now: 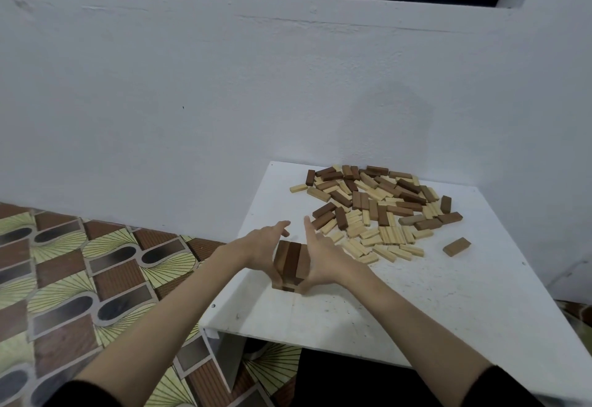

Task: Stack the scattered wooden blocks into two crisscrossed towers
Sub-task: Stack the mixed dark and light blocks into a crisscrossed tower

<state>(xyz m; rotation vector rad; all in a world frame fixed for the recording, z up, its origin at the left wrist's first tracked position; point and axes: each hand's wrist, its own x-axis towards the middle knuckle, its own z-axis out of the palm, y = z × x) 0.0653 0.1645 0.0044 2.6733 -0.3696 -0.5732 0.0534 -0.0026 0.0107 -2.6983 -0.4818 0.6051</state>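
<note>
Hands flank our short tower (292,264) near the white table's (416,304) left edge: left hand (261,245) and right hand (320,254) press it with straight fingers. Loose blocks (374,211) crowd the far corner by the wall (224,102); patterned floor (80,278) lies left.

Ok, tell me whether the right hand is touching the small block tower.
Touching: the head view shows the right hand pressed flat against the tower's right side.

Both forearms reach forward, left hand (266,243) and right hand (320,256) facing each other, fingers apparently straight.
</note>
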